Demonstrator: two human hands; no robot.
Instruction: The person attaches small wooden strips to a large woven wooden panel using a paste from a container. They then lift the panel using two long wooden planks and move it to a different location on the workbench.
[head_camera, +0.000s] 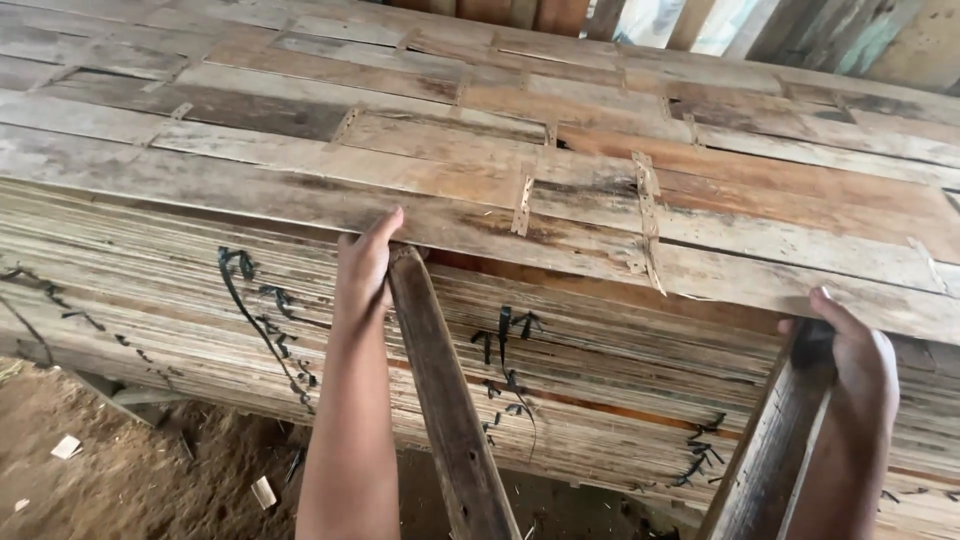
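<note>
Hands at the veneer stack's (300, 300) front edge: my left hand (365, 265) curls over a leaning dark board's (445, 400) top, right hand (850, 365) seemingly clamped on a second board (765, 450), both awaiting a lift.

left hand (362, 268) grips dark slat (445, 400) | right hand (858, 362) on second slat (770, 450) | veneer stack (600, 370)
</note>
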